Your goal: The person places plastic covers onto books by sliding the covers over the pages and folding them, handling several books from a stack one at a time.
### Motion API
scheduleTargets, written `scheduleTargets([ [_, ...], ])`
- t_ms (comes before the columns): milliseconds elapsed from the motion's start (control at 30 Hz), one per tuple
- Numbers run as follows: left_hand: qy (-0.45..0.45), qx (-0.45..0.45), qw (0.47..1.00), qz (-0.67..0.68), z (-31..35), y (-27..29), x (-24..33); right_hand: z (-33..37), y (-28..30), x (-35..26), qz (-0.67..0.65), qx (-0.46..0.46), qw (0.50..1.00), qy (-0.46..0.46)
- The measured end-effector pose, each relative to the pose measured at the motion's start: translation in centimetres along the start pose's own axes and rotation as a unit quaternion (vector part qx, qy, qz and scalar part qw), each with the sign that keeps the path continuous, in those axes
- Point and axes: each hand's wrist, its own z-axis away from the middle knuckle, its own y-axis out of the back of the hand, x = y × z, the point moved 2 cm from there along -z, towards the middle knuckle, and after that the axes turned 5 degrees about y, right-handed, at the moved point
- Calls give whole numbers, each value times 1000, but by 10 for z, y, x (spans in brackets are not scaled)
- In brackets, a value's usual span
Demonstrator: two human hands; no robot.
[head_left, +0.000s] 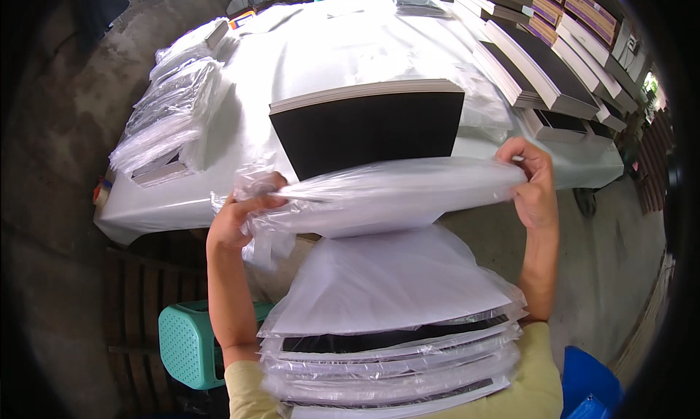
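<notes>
The left hand [235, 218] is clamped on a bunched end of a clear plastic bag [394, 189], and the right hand [537, 182] pinches its other end between thumb and curled fingers. The hands are wide apart, the bag drawn out between them; it is blurred, so whether its mouth is open cannot be told. The step in hand appears to be spreading and straightening this bag. The next move would seem to call for finding the mouth and parting its two layers, with an even pull so that the thin film does not tear.

Both elbows are bent outward, the forearms slanting forward from the lower edge on either side of a pile of plastic sleeves [394, 284] close to the person's body. Dark bands show between the sleeves; what carries the pile is hidden.

Just beyond the bag, a black-faced stack [372, 131] sits at the middle of the near edge of the white-covered counter [251, 76], its lower part hidden behind the film. Along the counter's left edge lies a wrapped pile [171, 105]; black-topped blocks [543, 69] crowd the right edge, with cardboard boxes [590, 18] toward the far right corner.
</notes>
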Motion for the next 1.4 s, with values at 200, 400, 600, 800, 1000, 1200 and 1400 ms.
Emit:
scheduleTargets([
  [200,119,-168,970,-130,-20,-4,-43,29,-4,38,-299,-69,918,-252],
  [400,167,-109,978,-61,-36,41,-174,115,45,208,-202,6,906,-372],
  [600,122,75,989,-47,-43,91,-311,134,29,295,45,27,924,-380],
  [800,80,123,989,-8,-26,72,-212,132,66,283,12,94,932,-351],
  [1000,-117,-111,968,192,4,-26,-25,10,2,96,-104,-161,975,-108],
  [1200,-201,-204,955,78,-4,-85,5,-38,-131,12,-100,-231,967,-20],
  [1400,-142,-87,985,-36,-10,-100,-12,-30,-114,33,-32,-108,993,42],
])
